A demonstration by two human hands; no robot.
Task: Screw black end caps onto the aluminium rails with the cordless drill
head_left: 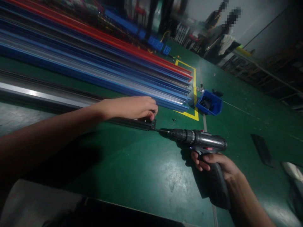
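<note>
Dark profile: long thin piece [130, 124], lying lengthwise on the green surface [132, 167]; its near-right end sits mid-surface, well in from the near edge. Small slotted end piece [153, 125] there.
Left hand: [139, 107] over the profile's end, fingers curled together by the end piece; clamped or just resting, can't tell.
Drill: black, red accents [201, 139], lined up with the profile end; bit [163, 130] at the end piece, contact unclear.
Right hand: [219, 162] wrapped firmly round the drill handle, fingers near trigger.
Risk: bit could skid off the end piece if the drill tilts; left fingertips are close, so a slip might nick them. Profile could twist or slide if that hand only rests.
Loose bits: small dark pieces [174, 120] just beyond the bit; easily knocked by a drill swing.
Far side: blue profiles [132, 91] and red profile [113, 42], ends inside yellow tape [196, 112].
Right of tape: blue bin [217, 106] of black parts.
Farther right: flat black piece [261, 149].
</note>
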